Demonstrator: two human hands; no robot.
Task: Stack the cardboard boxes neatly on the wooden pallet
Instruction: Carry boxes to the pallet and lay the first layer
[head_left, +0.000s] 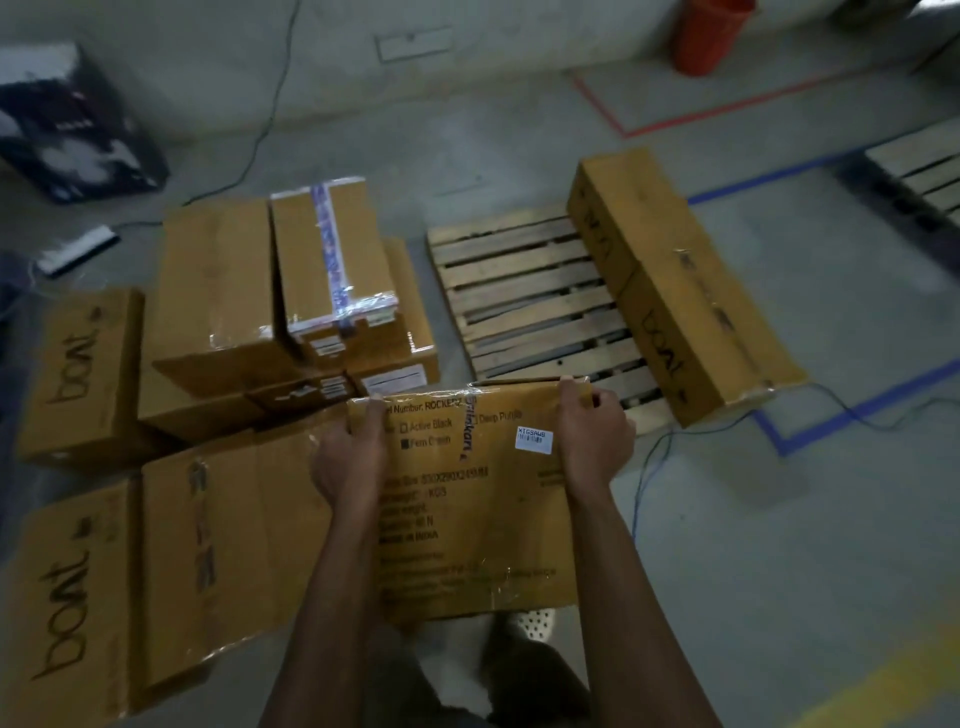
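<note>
I hold a printed cardboard box (483, 519) in front of me, above the floor. My left hand (348, 457) grips its far left edge and my right hand (592, 441) grips its far right edge, fingers curled over the top. Just beyond it lies the wooden pallet (530, 301), with two long "boat" boxes (670, 275) lined end to end along its right side. A pile of several cardboard boxes (291, 291) stands on the floor to the pallet's left. More "boat" boxes (83, 374) lie at the left and near left (156, 571).
Blue tape (852, 410) and red tape (727, 109) mark the concrete floor. Cables run past the pallet's near right corner (649, 467). A second pallet (919, 171) lies far right, an orange bucket (711, 31) at the back, a dark box (72, 124) far left.
</note>
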